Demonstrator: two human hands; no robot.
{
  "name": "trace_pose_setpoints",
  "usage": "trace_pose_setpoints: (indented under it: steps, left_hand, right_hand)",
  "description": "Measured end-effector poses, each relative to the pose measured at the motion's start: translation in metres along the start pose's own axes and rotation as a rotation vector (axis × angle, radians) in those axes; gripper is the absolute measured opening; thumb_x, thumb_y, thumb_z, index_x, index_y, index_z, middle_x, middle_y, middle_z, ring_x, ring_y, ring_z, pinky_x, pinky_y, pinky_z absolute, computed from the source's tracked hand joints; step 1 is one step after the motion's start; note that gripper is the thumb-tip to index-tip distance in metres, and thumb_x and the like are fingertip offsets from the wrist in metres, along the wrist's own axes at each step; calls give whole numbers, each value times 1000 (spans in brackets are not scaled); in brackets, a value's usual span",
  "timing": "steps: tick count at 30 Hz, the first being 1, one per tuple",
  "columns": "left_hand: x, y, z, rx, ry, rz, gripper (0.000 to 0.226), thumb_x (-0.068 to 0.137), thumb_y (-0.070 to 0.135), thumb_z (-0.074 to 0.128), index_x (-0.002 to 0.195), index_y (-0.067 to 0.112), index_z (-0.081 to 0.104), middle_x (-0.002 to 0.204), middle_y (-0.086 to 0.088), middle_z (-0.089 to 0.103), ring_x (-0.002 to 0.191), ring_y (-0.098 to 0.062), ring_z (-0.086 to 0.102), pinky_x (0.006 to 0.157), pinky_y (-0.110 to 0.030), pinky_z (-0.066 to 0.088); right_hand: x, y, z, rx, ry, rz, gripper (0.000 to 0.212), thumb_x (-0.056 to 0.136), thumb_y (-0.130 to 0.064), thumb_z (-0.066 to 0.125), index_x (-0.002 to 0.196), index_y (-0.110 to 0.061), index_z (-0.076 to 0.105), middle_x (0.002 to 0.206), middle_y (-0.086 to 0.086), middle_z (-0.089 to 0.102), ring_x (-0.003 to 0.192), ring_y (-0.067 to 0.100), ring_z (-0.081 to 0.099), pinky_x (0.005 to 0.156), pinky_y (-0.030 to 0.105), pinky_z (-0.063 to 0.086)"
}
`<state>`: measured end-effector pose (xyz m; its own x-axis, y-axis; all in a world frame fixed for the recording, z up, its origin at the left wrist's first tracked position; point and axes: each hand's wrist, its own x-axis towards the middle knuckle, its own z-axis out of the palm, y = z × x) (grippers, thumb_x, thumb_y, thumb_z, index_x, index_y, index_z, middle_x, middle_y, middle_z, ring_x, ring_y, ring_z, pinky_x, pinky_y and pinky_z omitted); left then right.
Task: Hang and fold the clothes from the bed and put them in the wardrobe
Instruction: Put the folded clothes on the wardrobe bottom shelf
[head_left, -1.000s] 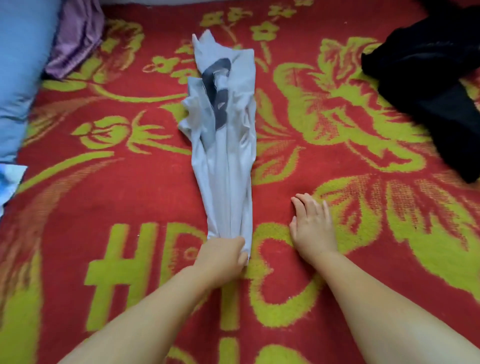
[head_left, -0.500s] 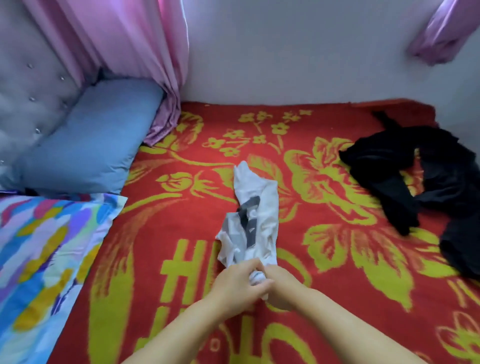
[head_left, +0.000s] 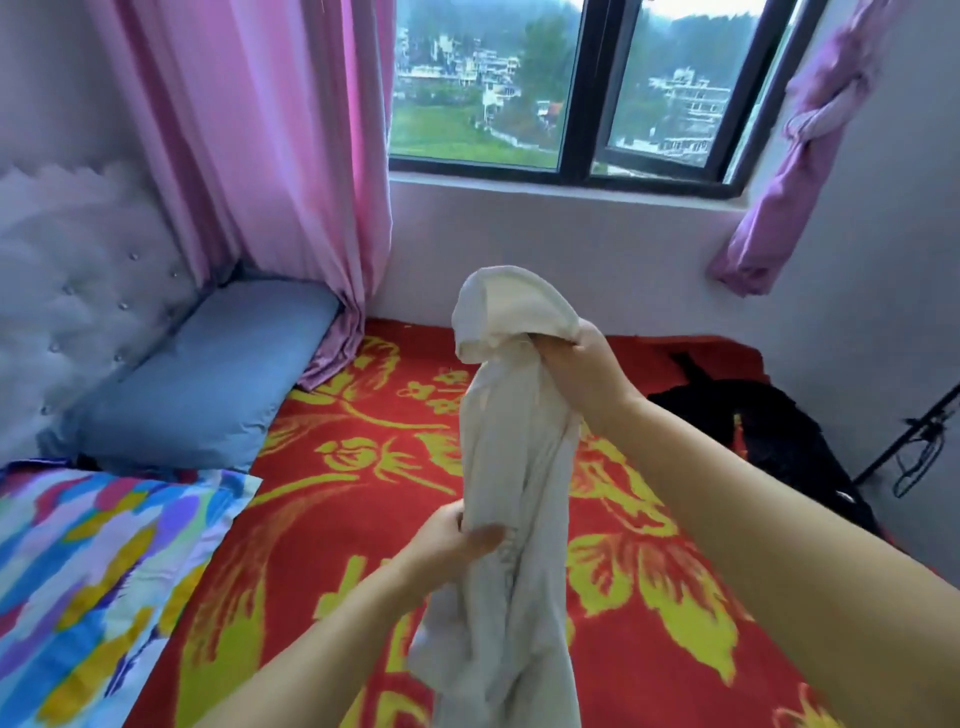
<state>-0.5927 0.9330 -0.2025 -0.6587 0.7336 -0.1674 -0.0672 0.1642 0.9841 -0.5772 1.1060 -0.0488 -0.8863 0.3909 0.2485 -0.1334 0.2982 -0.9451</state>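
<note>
Red floral blanket (head_left: 322, 519) below, black clothes (head_left: 769, 431) far right. Right hand (head_left: 582, 374) grips the white garment (head_left: 514, 467) up high; left hand (head_left: 452, 540) pinches its middle.

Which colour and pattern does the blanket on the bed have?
The blanket is red with yellow-green flowers and leaves, seen best in the head view.

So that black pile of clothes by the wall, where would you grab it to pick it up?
Probably at the raised hump of the black clothes, coming from above on the side nearest the person. The pile lies crumpled on the red blanket with no clear edge or collar showing, so a top pinch seems safest. Both hands are busy: the right hand and left hand grip the white garment.
</note>
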Motion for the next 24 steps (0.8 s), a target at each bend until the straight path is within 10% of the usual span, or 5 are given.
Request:
trace_pose_setpoints:
  steps: [5, 10, 15, 19, 24]
  left_hand:
    - [-4, -8, -12, 279, -13, -185, 22, 85, 21, 55, 69, 12, 43, 56, 5, 40, 44, -8, 35, 46, -20, 28]
    - [8, 39, -28, 508, 152, -50, 40, 97, 23, 54, 61, 17, 37, 58, 6, 35, 52, -8, 31, 50, -24, 23]
    - [-4, 93, -10, 13, -81, -112, 26, 93, 28, 58, 102, 6, 71, 100, -21, 70, 89, -26, 66, 85, -38, 52]
    - [-9, 116, 15, -211, -63, -245, 43, 95, 33, 52, 114, -3, 63, 109, -25, 65, 98, -35, 63, 95, -45, 47]
    - [-11, 129, 20, -389, -85, -215, 28, 102, 12, 37, 104, -1, 60, 76, -11, 64, 62, -17, 59, 59, -25, 50]
  right_hand:
    - [-3, -3, -71, -216, 291, -65, 24, 89, -16, 54, 75, -31, 67, 75, -17, 67, 73, -1, 60, 65, 12, 46]
    - [-13, 32, -114, -603, 358, 221, 23, 90, -26, 53, 90, -12, 70, 94, 9, 71, 91, 29, 63, 74, 36, 46]
    - [-39, 22, -89, -708, -331, 475, 75, 83, -29, 69, 148, -22, 31, 142, 7, 46, 130, 21, 46, 102, 29, 40]
    - [-65, -4, -48, -448, -807, 487, 87, 79, -45, 73, 147, -47, 18, 142, -17, 38, 127, 1, 44, 98, 25, 45]
    - [-71, -9, -32, -486, -309, 260, 31, 94, -1, 37, 112, -3, 63, 97, 5, 66, 89, 32, 68, 73, 50, 58]
